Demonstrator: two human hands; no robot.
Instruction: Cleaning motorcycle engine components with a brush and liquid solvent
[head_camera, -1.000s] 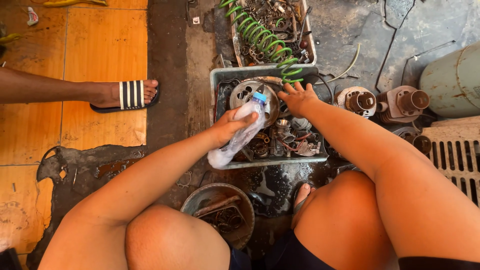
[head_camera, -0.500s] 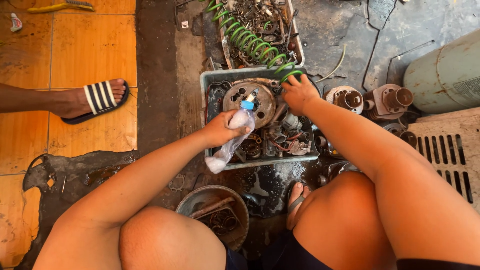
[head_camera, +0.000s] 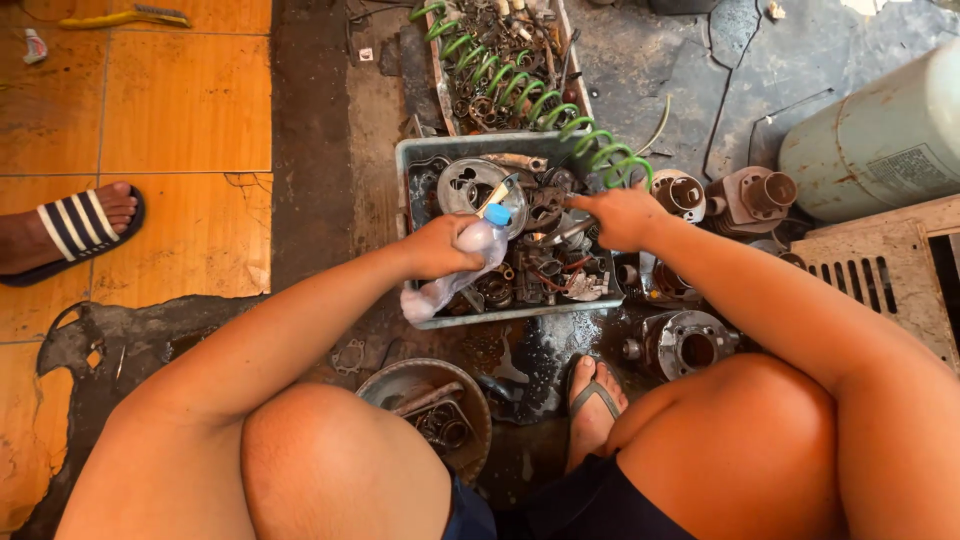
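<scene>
Posture: I squatted over the work, knees wide, my sandalled foot (head_camera: 596, 400) on the wet, oily concrete.
Left hand (head_camera: 440, 246): fingers were closed around a crumpled clear plastic bottle (head_camera: 455, 268) with a blue cap (head_camera: 497, 214); the cap end pointed up and away from me, over the tray.
Right hand (head_camera: 618, 215): it lay palm down at the far right corner of the tray, fingers reaching in among the metal parts; I could not tell whether they gripped anything.
Tray (head_camera: 420, 150): grey plastic, rectangular, full of greasy engine parts, with a round metal cover (head_camera: 470, 185) at its upper left, just beyond the bottle cap.
Beyond the tray: a second tray of scrap (head_camera: 500, 60), with a green coiled hose (head_camera: 530, 100) running across it to my right hand.
Right of the tray: cylinder parts (head_camera: 750, 198), a pale gas tank (head_camera: 880, 140).
Near my knee: a round metal bowl (head_camera: 395, 385) holding small parts.
Left, on the orange tiles: another person's foot in a striped sandal (head_camera: 75, 228).
</scene>
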